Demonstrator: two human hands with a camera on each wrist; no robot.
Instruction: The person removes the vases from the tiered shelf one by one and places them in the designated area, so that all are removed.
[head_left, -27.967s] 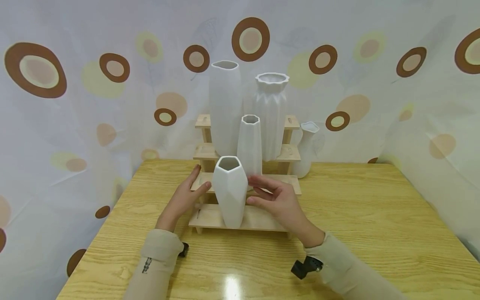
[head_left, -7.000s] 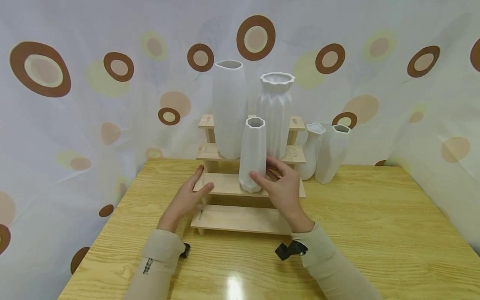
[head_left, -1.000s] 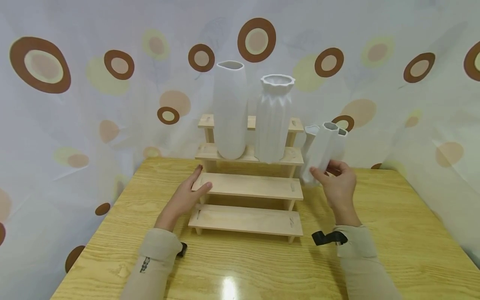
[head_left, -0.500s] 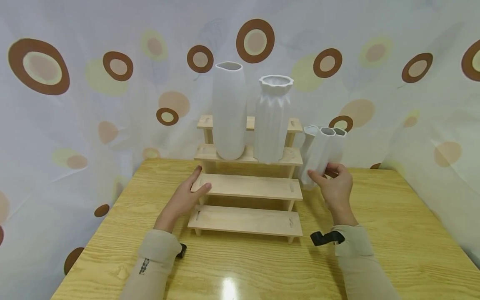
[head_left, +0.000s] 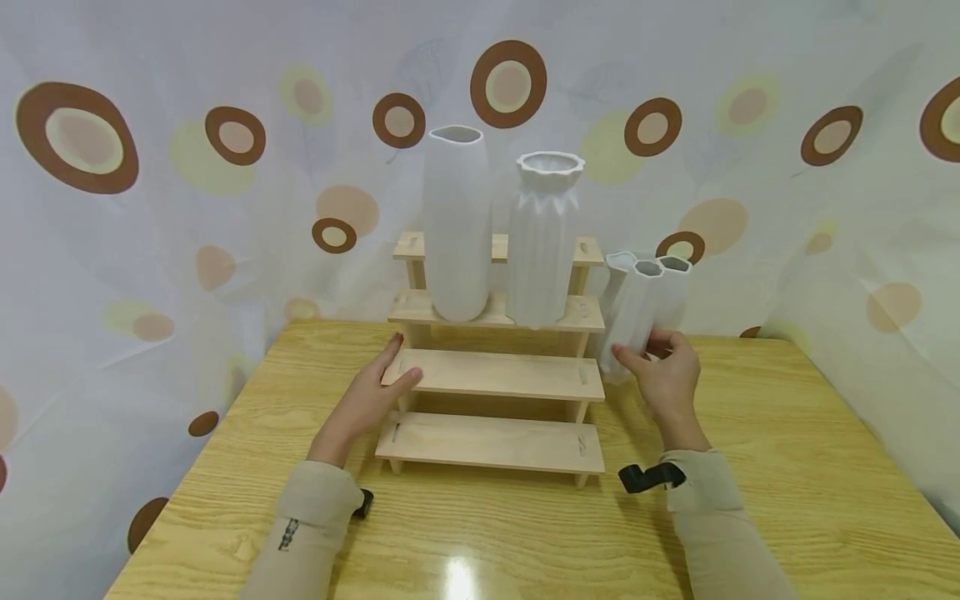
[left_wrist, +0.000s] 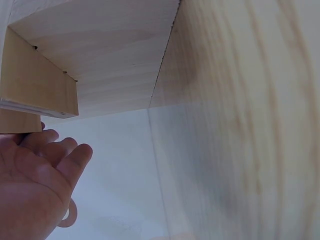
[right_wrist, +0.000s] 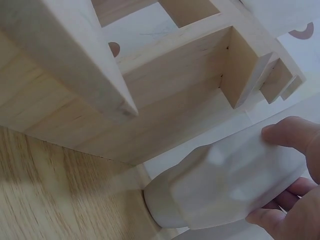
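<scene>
A slim white fluted vase [head_left: 634, 312] stands slightly tilted right of the wooden stepped stand [head_left: 495, 375]. My right hand [head_left: 667, 379] holds it low, thumb on the near side and fingers behind. In the right wrist view, the base of a white vase [right_wrist: 215, 192] is right at the tabletop, with my thumb [right_wrist: 292, 135] along its wall. My left hand [head_left: 367, 400] rests at the stand's left end, thumb over the second step from the bottom, index finger straight beside it. The left wrist view shows its other fingers [left_wrist: 75, 157] loosely bent below the boards.
A tall smooth white vase [head_left: 456, 225] and a pleated vase with a scalloped rim [head_left: 545, 242] stand on the third step. Behind the held vase are a wavy-rimmed vase [head_left: 620, 262] and a faceted vase [head_left: 675, 292]. A patterned cloth [head_left: 262, 192] hangs behind the table [head_left: 787, 467].
The fluted vase has left the second step and now is at the stand's right, lowered slightly during the last second. Earlier, the faceted vase left the bottom step for the right side. The left hand stays.
</scene>
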